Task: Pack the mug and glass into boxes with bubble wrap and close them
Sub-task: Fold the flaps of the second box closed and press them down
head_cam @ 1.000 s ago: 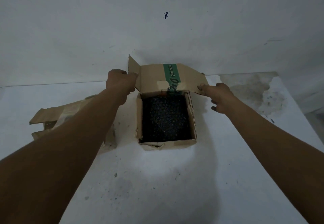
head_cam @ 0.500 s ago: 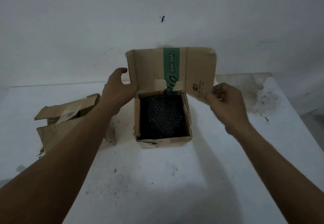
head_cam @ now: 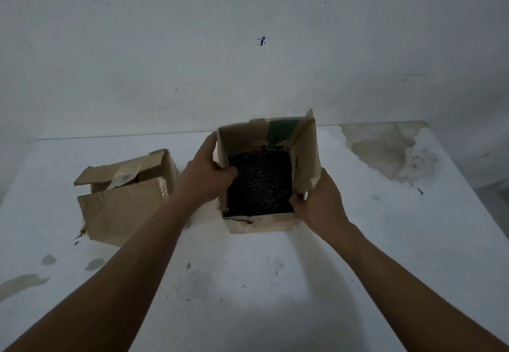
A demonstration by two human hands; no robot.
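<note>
An open cardboard box [head_cam: 259,223] stands in the middle of the white table, its flaps upright and a green strip on the far flap. Dark bubble wrap [head_cam: 260,183] fills its inside; whatever it wraps is hidden. My left hand [head_cam: 205,172] grips the box's left flap, thumb inside over the wrap. My right hand [head_cam: 321,203] holds the right flap at its near corner, fingers curled around the edge. No mug or glass is visible.
A second cardboard box [head_cam: 124,197] with taped, loosely folded flaps sits to the left, close to my left forearm. The white table [head_cam: 248,282] is stained at the far right and ends against a white wall.
The far flap had been lifted upright; both hands then came nearer along the box sides. The side flaps now stand up, one held in each hand.
</note>
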